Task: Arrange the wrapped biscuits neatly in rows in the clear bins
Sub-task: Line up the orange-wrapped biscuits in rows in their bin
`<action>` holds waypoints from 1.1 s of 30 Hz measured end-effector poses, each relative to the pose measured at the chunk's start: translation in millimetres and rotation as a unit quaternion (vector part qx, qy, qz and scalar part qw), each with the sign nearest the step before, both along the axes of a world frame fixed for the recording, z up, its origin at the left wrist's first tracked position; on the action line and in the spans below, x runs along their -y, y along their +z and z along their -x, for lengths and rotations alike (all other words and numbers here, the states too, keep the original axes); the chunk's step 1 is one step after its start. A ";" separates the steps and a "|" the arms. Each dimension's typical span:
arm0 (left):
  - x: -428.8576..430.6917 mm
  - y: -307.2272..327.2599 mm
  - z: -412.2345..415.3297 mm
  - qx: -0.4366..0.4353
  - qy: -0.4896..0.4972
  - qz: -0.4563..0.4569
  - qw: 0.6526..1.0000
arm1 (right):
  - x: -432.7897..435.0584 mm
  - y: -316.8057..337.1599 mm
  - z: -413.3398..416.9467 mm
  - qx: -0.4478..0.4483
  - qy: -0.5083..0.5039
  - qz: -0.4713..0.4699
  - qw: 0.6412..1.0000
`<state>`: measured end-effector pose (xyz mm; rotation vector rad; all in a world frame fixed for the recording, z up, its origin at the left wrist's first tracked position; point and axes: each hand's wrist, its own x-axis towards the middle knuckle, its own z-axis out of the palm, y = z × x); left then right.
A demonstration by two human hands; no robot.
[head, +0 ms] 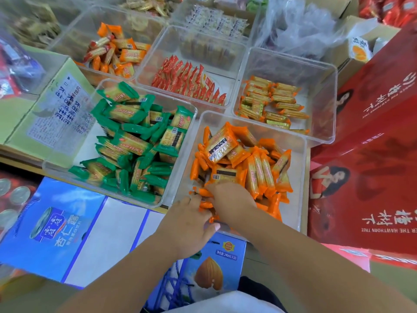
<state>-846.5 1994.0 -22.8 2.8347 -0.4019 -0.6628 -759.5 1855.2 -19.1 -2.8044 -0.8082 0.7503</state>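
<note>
Clear bin (pixel 297 168) held glossy orange packs (pixel 259 172) | left hand (pixel 188 222) fingers (pixel 191 201) gripped some | right hand (pixel 228 197) fingers buried, unreadable

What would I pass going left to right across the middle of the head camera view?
Pale green carton → clear bin of green-wrapped biscuits → clear bin of orange-wrapped biscuits → red gift box.

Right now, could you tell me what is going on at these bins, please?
A person is sorting the orange-wrapped biscuits in the nearest clear bin. The left hand grips a few packets at the near rim; the right hand reaches into the pile, with how it grips hidden. Some stand in a row, most lie loose.
</note>
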 end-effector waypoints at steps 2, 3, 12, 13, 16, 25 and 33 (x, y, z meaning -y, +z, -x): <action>2.2 1.6 5.3 0.040 0.017 -0.003 0.999 | -9.0 -3.0 -1.5 -0.012 0.028 0.010 0.999; 2.9 4.0 8.4 0.059 0.024 -0.005 0.998 | -11.2 -4.4 -3.2 -0.016 0.034 0.006 0.999; -2.7 -0.5 16.4 0.028 -0.012 -0.093 0.995 | 15.9 -12.6 -3.8 0.143 0.041 -0.039 0.988; -2.6 -2.6 17.0 0.028 -0.015 -0.098 0.995 | 21.4 -13.0 -2.6 0.194 0.044 -0.027 0.980; 0.3 -4.9 16.8 0.036 -0.014 -0.097 0.994 | 32.2 -13.8 -1.1 0.237 0.048 0.033 0.970; 0.5 -7.8 -8.8 -0.002 -0.063 -0.063 0.996 | 35.5 -13.5 2.2 0.181 0.104 0.071 0.975; -8.0 -0.5 -29.6 -0.003 -0.095 -0.080 0.992 | 51.6 30.1 -4.9 0.137 0.021 -0.037 0.990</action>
